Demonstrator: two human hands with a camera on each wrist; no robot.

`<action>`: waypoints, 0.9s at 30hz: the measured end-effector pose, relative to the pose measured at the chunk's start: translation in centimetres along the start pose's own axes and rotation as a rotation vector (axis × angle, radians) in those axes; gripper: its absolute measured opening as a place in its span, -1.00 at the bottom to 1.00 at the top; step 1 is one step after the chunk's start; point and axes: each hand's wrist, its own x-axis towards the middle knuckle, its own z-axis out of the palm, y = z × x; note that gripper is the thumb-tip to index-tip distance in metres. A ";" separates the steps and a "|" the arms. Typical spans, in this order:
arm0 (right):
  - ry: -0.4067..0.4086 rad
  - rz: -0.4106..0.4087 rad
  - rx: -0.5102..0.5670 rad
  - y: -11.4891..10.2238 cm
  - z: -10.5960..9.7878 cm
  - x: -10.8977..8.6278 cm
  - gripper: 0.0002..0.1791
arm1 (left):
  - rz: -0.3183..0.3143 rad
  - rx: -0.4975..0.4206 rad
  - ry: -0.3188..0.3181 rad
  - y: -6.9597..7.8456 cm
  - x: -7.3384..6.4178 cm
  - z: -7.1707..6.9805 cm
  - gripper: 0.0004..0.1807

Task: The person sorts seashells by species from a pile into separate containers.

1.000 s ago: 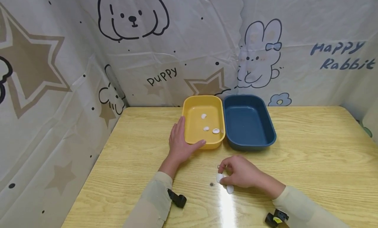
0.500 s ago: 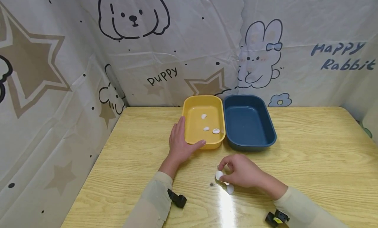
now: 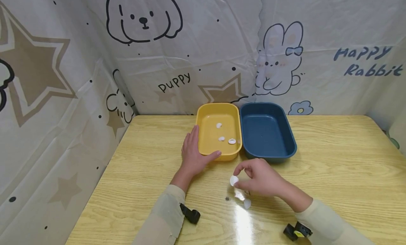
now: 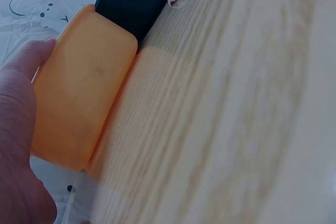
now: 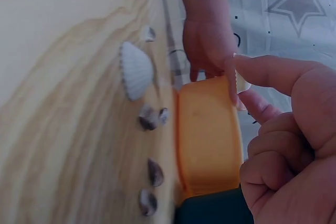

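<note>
Filling the right hand's (image 3: pixel 261 178) pinch is a shell (image 3: pixel 234 181).

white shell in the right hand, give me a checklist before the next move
1. White shell pinched in the right hand: ok.
2. Left hand touching the yellow bin: ok.
3. Blue bin beside the yellow bin: ok.
4. White shell over a bin: not ok, in front of both.
5. Ribbed shell off the table: not ok, it lies there.
6. How firm the pinch is: cannot tell.
</note>
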 end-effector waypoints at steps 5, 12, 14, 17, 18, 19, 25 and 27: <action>0.025 -0.012 0.009 -0.7 -0.5 0.3 -0.77 | 0.002 0.002 0.002 -0.1 -0.1 0.0 0.35; 0.065 -0.011 0.049 -1.6 -1.2 1.1 -0.77 | 0.012 0.001 0.008 -0.1 -0.1 0.0 0.36; 0.082 -0.012 0.061 -1.8 -1.3 1.4 -0.77 | 0.012 0.001 0.007 -0.2 -0.1 0.0 0.37; 0.118 -0.018 0.064 -2.2 -1.4 1.8 -0.78 | 0.011 0.006 0.007 -0.2 -0.1 0.0 0.37; 0.131 -0.021 0.064 -2.3 -1.5 2.0 -0.78 | 0.012 0.005 0.006 -0.2 -0.1 0.0 0.37; 0.143 -0.024 0.064 -2.4 -1.6 2.1 -0.78 | 0.012 0.006 0.006 -0.2 -0.1 0.0 0.37; 0.202 -0.024 0.079 -2.8 -2.4 3.2 -0.77 | 0.006 0.004 -0.001 -0.2 0.0 0.1 0.38; 0.224 -0.017 0.081 -2.8 -2.6 3.6 -0.77 | 0.006 0.005 -0.002 -0.2 0.0 0.0 0.37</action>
